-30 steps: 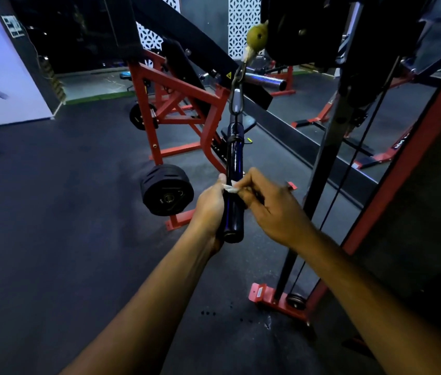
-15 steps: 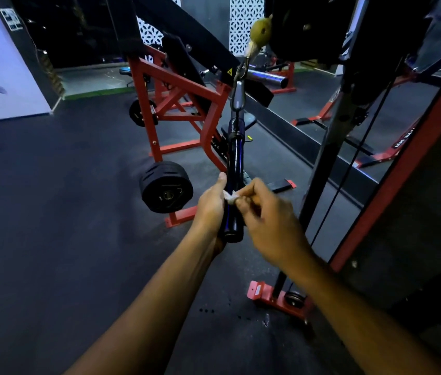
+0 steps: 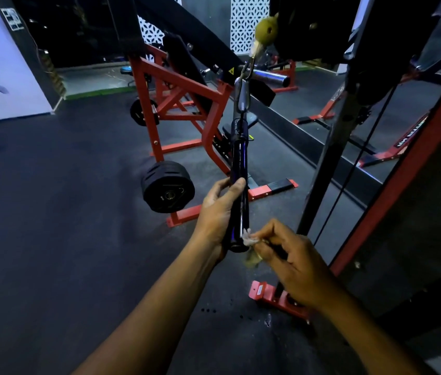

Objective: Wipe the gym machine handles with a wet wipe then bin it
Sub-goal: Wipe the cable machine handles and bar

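Handle (image 3: 238, 182) hangs upright; left hand (image 3: 218, 212) grips it, right hand (image 3: 292, 262) pinches wipe (image 3: 249, 238) against its lower end.

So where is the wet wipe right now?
In the head view, the wet wipe is pinched in the right hand, pressed against the bottom end of the hanging black handle that the left hand grips.

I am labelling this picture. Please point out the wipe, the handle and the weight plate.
wipe (image 3: 249, 238), head view, its white crumpled middle.
handle (image 3: 238, 158), head view, upper dark grip.
weight plate (image 3: 167, 186), head view, its face.
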Motion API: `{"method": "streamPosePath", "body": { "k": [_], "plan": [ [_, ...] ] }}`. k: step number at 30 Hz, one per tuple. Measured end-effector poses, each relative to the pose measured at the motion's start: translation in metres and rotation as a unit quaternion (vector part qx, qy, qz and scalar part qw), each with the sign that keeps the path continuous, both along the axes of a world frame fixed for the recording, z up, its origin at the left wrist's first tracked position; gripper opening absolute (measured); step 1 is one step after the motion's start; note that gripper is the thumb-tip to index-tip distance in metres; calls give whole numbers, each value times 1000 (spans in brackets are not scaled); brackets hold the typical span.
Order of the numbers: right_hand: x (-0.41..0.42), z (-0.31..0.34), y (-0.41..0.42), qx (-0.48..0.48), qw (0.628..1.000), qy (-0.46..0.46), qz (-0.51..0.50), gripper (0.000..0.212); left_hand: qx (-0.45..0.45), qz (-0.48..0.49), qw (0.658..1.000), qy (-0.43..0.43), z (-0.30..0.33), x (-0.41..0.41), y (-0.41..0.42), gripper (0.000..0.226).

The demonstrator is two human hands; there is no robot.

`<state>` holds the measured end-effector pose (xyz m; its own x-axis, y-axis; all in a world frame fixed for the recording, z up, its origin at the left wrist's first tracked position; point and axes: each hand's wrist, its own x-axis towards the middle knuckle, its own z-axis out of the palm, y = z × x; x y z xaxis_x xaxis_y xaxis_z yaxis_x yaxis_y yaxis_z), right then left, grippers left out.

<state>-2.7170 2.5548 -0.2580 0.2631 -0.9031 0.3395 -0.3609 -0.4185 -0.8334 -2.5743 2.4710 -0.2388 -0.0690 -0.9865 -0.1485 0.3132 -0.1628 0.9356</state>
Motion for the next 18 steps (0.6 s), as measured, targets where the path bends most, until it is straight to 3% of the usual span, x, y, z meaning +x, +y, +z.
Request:
{"method": "streamPosePath", "body": {
  "k": [3,7,13,18],
  "plan": [
    [-16,-1,-12,11,993,-76,-89,10,-8,-13,1000,-13,0,-1,-2,23],
    [-18,0,-49,-4,965,-199,-172,10,-18,-13,995,-93,11,-1,-3,24],
    [-8,5,-156,78,895,-375,-229,11,-56,28,972,-225,18,-10,3,30],
    [2,8,-201,55,922,-339,-176,16,-55,42,974,-217,21,-24,2,45]
  ]
}}
